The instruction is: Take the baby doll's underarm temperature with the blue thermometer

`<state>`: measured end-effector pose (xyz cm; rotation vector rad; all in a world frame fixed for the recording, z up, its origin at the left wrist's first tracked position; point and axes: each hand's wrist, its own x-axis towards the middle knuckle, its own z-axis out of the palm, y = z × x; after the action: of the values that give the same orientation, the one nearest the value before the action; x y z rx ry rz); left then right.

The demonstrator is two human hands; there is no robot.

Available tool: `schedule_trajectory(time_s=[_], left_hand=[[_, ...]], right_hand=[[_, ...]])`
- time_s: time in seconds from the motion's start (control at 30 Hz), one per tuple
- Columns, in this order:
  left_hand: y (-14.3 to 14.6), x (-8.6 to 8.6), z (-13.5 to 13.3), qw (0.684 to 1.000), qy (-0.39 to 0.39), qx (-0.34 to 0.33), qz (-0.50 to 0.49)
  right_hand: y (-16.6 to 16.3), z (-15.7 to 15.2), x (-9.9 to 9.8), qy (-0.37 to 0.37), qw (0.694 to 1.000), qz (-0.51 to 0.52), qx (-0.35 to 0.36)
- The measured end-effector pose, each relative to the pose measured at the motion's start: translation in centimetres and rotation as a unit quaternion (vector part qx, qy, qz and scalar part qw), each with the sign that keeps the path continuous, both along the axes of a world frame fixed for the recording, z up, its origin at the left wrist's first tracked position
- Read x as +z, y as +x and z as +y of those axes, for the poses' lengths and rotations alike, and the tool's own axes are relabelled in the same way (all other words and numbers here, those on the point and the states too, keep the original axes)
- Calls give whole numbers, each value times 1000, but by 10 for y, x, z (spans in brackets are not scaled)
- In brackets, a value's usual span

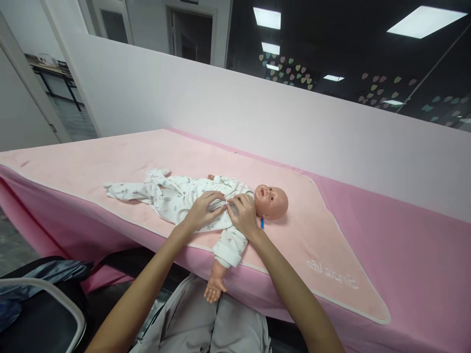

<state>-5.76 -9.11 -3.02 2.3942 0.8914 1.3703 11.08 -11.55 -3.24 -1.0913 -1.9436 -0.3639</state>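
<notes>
Peach fabric mat (312, 245): bald plastic doll (273, 202) laid face-up, presumably for access.
White printed garment (180, 190): finger-pinched by left hand (204, 211), right hand (243, 213).

Left grip (201, 212) and right grip (243, 212) partly hide the outfit (186, 190); the left edge crops the chair (39, 323)

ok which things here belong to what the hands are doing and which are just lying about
Part of it: doll; patterned outfit, with the left hand and right hand at its front; peach mat underneath.

Just around: chair; far table; heart shapes on dark glass.
</notes>
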Motion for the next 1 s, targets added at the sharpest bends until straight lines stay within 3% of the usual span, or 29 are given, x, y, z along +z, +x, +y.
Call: schedule_trajectory(time_s=[0.23,0.63,1.0], left_hand=[[3,-3,-5,996,69,43,24],[2,-2,-5,997,46,51,24],[0,-3,-8,999,22,33,12]], right_hand=[[-1,2,-1,-7,1000,29,8],[-2,3,-1,-27,997,68,-9],[-4,3,-4,22,997,68,-7]])
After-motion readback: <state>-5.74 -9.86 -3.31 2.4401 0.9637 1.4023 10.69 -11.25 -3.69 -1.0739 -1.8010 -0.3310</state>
